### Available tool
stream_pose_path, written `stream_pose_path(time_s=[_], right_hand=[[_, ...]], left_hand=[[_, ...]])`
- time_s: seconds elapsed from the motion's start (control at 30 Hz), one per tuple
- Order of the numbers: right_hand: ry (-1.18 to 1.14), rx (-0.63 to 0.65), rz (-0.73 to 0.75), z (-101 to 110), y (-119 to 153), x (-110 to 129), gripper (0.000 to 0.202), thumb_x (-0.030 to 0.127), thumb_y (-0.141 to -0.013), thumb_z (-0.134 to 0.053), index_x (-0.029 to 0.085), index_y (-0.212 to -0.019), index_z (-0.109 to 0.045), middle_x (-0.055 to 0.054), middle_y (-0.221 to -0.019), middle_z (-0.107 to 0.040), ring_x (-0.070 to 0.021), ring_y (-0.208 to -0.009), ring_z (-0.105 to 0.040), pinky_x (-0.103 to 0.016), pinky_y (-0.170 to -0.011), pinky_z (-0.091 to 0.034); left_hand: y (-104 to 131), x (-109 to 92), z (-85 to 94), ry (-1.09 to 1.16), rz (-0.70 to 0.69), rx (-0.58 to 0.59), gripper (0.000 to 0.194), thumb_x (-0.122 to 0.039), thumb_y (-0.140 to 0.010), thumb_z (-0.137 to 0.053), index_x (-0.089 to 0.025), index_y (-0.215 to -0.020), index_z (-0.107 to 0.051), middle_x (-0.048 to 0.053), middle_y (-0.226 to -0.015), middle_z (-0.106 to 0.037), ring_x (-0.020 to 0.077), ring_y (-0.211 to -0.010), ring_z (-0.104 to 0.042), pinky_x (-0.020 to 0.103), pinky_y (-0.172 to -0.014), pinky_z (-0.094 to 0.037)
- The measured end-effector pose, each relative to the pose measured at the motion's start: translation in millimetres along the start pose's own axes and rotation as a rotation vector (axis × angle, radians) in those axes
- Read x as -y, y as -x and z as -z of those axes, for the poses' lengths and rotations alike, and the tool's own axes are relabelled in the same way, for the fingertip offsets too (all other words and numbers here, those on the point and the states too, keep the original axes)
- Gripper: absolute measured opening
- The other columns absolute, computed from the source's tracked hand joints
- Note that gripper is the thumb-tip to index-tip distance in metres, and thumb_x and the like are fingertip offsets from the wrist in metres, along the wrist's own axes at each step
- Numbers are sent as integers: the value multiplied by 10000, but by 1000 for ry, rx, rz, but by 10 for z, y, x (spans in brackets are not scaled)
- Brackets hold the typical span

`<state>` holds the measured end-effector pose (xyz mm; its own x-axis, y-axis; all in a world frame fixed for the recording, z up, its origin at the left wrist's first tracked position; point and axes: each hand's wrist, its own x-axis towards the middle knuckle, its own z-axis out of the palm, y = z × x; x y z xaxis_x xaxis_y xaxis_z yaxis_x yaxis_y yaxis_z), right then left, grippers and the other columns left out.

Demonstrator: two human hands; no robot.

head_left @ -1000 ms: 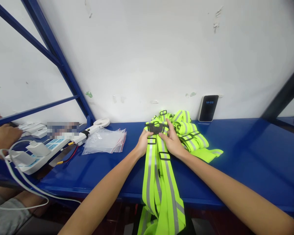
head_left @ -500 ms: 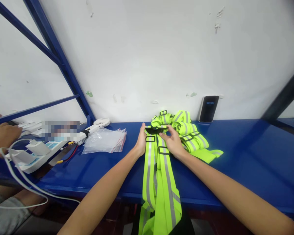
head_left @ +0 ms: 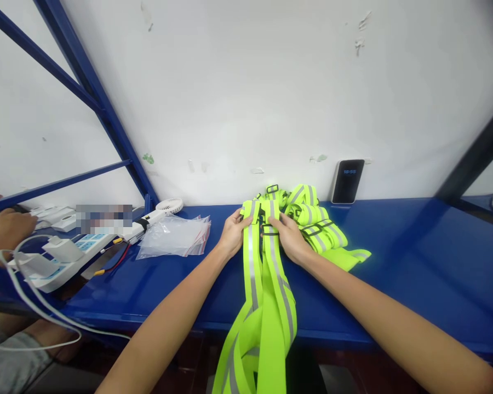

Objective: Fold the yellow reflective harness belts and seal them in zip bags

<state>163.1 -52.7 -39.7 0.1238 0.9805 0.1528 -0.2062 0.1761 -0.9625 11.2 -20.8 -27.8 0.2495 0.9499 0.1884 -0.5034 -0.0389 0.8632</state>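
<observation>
- Straps (head_left: 273,306): one set, neon yellow with grey stripes; upper ends held just above the table (head_left: 411,262), near its back, lengths running forward over the front edge and hanging below it.
- Left hand (head_left: 232,234): at the upper end of the left-side band; fingers closed on it, thumb along the near face.
- Right hand (head_left: 291,236): at the upper end of the right-side band; fingers closed on it, thumb on the near face, the other fingers partly hidden behind.
- Buckle (head_left: 270,230): black, rectangular, on the right-side band, just beside the right thumb.
- Pile (head_left: 321,236): more neon yellow bands with black buckles, folded and heaped on the table, behind and to the right of the right hand.
- Phone (head_left: 348,181): upright against the wall (head_left: 246,98), screen reading 18:55, right of the pile.
- Bags (head_left: 173,236): clear plastic, red-edged, stacked flat, left of the left hand and apart from it.
- Fan (head_left: 170,206): white, behind the bags.
- Power strip (head_left: 80,261): white, plugs seated, at far left.
- Co-worker's hand (head_left: 13,227): at the left edge; its grasp cannot be told.
</observation>
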Motion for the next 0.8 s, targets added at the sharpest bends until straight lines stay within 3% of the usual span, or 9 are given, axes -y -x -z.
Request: stream_pose_path(time_s=[0.2,0.37,0.47,0.67,0.8], right_hand=[[61,-27,14,28,10,70,555,431,-794,-677,239,-1301,-560,-70,-1156,-710,-302,-1044,-672,-457,-889,-552],[109,13,7,48,14,96,492,401,-792,-679,254,-1254,-597,-60,-1165,-706,-306,-1113,-638,-473,-945,-522],[56,39,-5,27,22,91,399,320,-799,-640,280,-1196,-629,-40,-1101,-728,-294,-1089,-649,-453,-918,-536],[-172,70,-184,-15,13,99,478,207,-705,-635,243,-1180,-595,-30,-899,-739,-254,-790,-713,-426,-731,-584],[-251,122,-200,-15,51,163,402,270,-737,-592,230,-1135,-618,-34,-937,-733,-233,-850,-705,-374,-760,-575]], left_hand=[[28,54,21,-166,-11,33,566,-383,-732,-768,-235,-1223,-526,45,-947,-725,230,-821,-709,354,-753,-565],[45,82,8,-158,-31,46,651,-390,-730,-769,-262,-1281,-446,34,-933,-715,239,-846,-710,374,-777,-566],[42,96,3,-119,-8,25,622,-369,-707,-781,-261,-1226,-455,7,-872,-701,212,-774,-702,366,-752,-566],[37,103,-28,-87,-12,-23,486,-291,-668,-761,-240,-1084,-514,-39,-733,-653,131,-577,-615,272,-607,-518],[37,75,-34,-129,-35,-106,410,-240,-650,-729,-229,-1019,-551,-44,-710,-641,112,-554,-575,232,-566,-466]])
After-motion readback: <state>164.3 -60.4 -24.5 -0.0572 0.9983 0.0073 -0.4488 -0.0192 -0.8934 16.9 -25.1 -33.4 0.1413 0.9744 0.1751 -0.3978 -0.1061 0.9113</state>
